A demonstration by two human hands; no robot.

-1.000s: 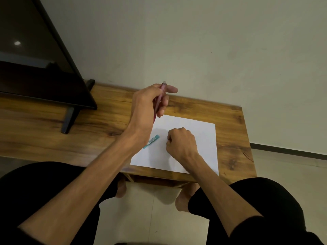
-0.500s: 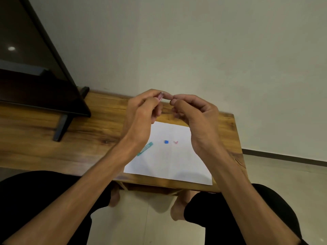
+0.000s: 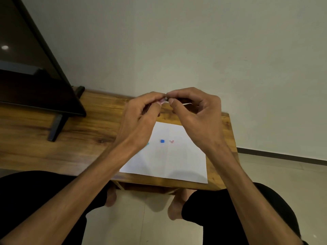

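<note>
Grip: the left hand (image 3: 139, 119) and right hand (image 3: 196, 117) are pinching the ends of the pink pen (image 3: 161, 102).
Risk: tugging too hard may be sending a tiny piece flying onto the paper (image 3: 177, 163).

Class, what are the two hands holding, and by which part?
A pinkish pen: the left hand grips its barrel, mostly hidden; the right hand pinches its exposed end between thumb and forefinger.

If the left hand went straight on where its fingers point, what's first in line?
The right hand: its fingertips pinch the end of the slim pink pen that the left hand grips, right in that line. They look nearly touching, though depth is unclear.
</note>
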